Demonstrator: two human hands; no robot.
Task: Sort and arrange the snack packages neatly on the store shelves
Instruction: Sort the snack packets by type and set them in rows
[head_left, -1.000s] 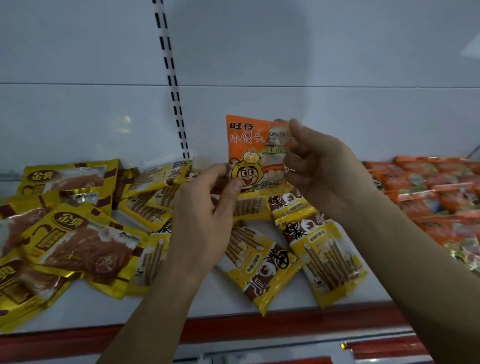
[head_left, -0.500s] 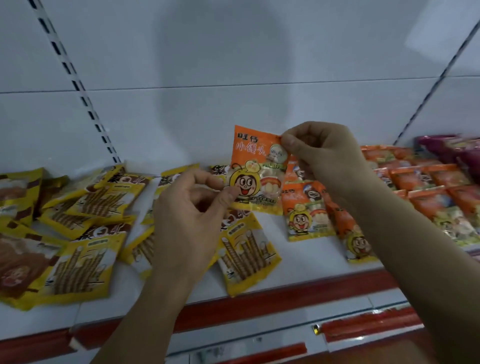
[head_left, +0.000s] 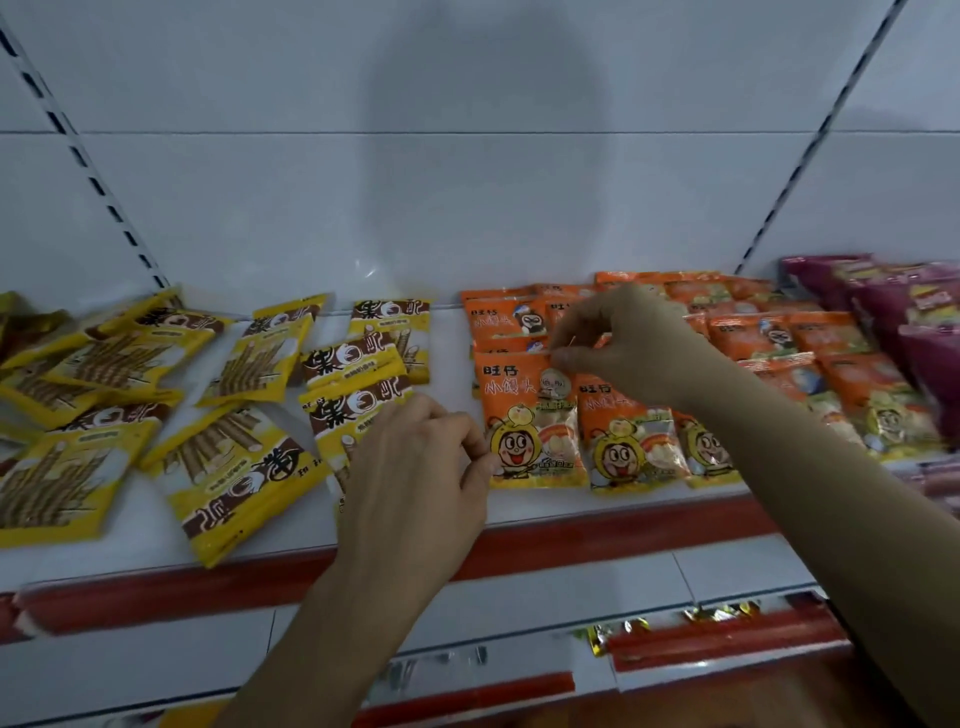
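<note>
Orange packet (head_left: 530, 421) now down on shelf (head_left: 519, 506), formerly aloft

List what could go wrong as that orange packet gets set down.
1. The orange packet lies at the row's left end near the shelf's front edge; released carelessly, it may slide off.
2. The left hand hovers over the yellow packets and might nudge them further askew.
</note>
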